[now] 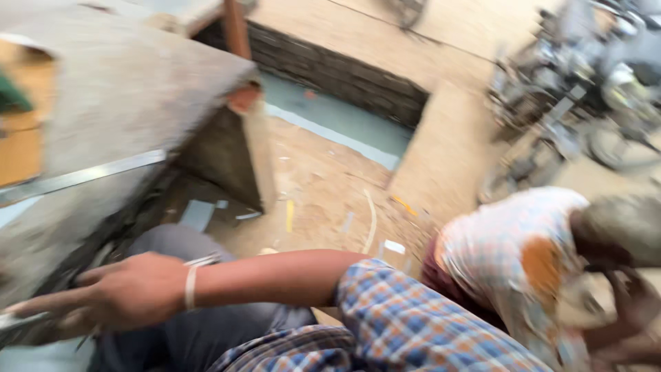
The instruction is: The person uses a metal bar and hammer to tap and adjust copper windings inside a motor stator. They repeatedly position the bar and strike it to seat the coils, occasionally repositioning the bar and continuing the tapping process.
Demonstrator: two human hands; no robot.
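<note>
At the lower left edge, a pale metal piece [17, 322] lies against the grey board [124, 89], and my right hand [131, 293] reaches to it with fingers extended; blur prevents me from telling whether they are clamped on it. I judge the step in hand to be taking hold of this piece, and any further move calls for a confirmed, firm grip first. To the right, a crouching person [523, 262] works on the littered floor [323, 186].
</note>
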